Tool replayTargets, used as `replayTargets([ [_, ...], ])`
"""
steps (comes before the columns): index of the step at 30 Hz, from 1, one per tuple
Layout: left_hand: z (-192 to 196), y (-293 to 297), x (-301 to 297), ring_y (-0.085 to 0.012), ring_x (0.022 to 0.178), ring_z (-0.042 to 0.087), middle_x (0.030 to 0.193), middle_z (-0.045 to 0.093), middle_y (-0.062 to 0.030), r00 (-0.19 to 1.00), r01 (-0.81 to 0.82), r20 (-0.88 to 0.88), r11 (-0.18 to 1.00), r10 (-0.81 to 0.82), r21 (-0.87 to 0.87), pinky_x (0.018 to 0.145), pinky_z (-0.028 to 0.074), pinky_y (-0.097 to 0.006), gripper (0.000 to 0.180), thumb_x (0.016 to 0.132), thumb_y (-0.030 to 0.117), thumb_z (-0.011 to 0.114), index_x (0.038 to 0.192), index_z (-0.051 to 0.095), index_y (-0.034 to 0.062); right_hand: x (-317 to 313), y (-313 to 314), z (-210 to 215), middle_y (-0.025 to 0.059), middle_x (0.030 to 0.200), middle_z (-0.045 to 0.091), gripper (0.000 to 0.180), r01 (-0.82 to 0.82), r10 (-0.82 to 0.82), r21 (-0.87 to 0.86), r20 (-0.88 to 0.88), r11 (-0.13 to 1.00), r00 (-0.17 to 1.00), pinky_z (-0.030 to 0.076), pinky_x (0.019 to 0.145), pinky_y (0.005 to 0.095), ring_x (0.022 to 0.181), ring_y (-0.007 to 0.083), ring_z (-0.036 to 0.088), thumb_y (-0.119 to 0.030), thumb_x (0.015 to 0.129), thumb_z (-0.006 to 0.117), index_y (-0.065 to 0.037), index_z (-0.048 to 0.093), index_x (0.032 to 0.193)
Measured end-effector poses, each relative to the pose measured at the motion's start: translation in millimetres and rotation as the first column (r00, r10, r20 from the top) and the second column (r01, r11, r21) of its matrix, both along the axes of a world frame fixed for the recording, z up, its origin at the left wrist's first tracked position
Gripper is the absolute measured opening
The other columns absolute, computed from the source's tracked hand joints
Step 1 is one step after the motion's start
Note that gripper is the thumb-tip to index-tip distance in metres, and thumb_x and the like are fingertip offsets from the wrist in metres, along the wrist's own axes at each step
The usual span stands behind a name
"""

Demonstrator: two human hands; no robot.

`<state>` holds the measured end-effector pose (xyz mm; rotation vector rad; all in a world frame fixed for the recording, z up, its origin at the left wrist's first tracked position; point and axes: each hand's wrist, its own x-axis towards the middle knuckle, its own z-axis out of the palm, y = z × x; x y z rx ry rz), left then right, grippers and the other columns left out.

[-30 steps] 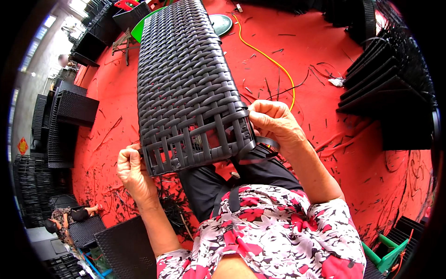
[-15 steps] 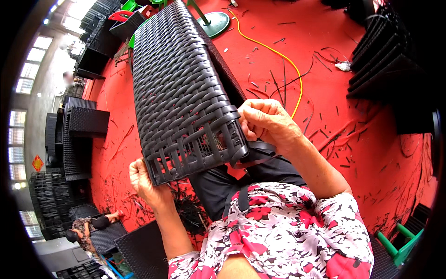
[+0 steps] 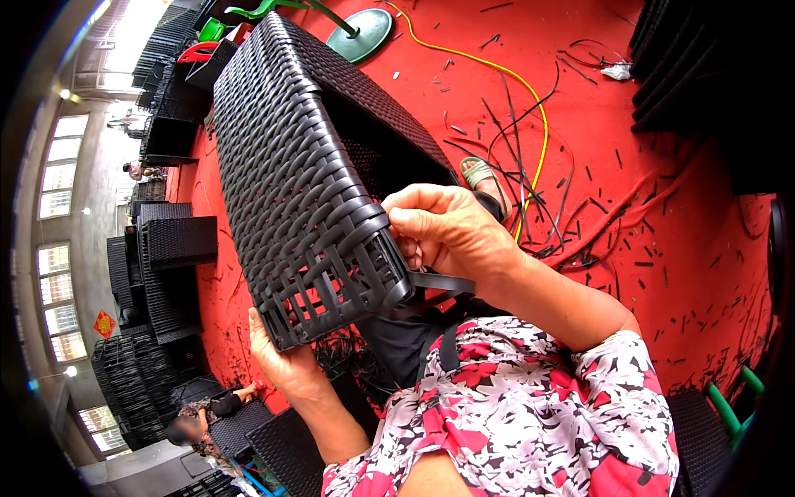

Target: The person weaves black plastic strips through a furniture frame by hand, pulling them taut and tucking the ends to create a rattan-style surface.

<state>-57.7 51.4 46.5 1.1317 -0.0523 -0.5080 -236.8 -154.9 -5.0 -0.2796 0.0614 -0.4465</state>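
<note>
A black woven wicker piece (image 3: 286, 157), box-like with an opening at its right side, tilts in front of me. Its near end has gaps where uprights show between the strips. My left hand (image 3: 286, 360) grips the near left corner, fingers partly hidden behind it. At the right edge, my right hand (image 3: 451, 232) is closed in a pinch against the weave, on what looks like a black plastic strip; the fingertips are partly hidden. A loose flat strip (image 3: 445, 283) curves out from the near right corner below that hand.
Black strips and offcuts (image 3: 517, 166) litter the red floor (image 3: 596, 306), with a yellow cable (image 3: 542, 124) across it. A green round base (image 3: 360, 35) stands beyond. Stacked black wicker pieces (image 3: 178, 240) line the left, where another person (image 3: 207, 427) sits. A sandaled foot (image 3: 479, 174) shows ahead.
The wicker piece has turned, showing more of its opening. My right hand has shifted left and slightly down along with its edge; my left hand has moved slightly right and down, still gripping the corner.
</note>
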Motion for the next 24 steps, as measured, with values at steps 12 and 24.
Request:
replayTargets([
  [12, -1.9, -4.4, -6.0, -0.0188, 0.064, 0.065, 0.084, 0.068, -0.011, 0.988, -0.112, 0.113, 0.99, 0.101, 0.087, 0.057, 0.058, -0.033, 0.025, 0.097, 0.025, 0.048, 0.1, 0.06, 0.0029, 15.3, -4.9, -6.5, 0.0038, 0.079, 0.063, 0.01, -0.235, 0.19, 0.131, 0.283, 0.963, 0.94, 0.046, 0.058, 0.0253, 0.064, 0.0102, 0.054, -0.013, 0.086, 0.064, -0.004, 0.059, 0.085],
  [24, -8.8, -7.8, -8.7, -0.0197, 0.071, 0.067, 0.09, 0.068, -0.0123, 0.99, -0.052, 0.127, 0.998, 0.054, -0.023, 0.061, 0.058, -0.033, 0.028, 0.097, 0.026, 0.047, 0.099, 0.061, 0.0015, 27.8, 1.4, -10.0, 0.001, 0.069, 0.061, 0.019, -0.214, 0.183, 0.123, 0.22, 0.969, 0.958, 0.048, 0.051, 0.0174, 0.052, 0.0047, 0.055, -0.024, 0.091, 0.061, -0.005, 0.062, 0.089],
])
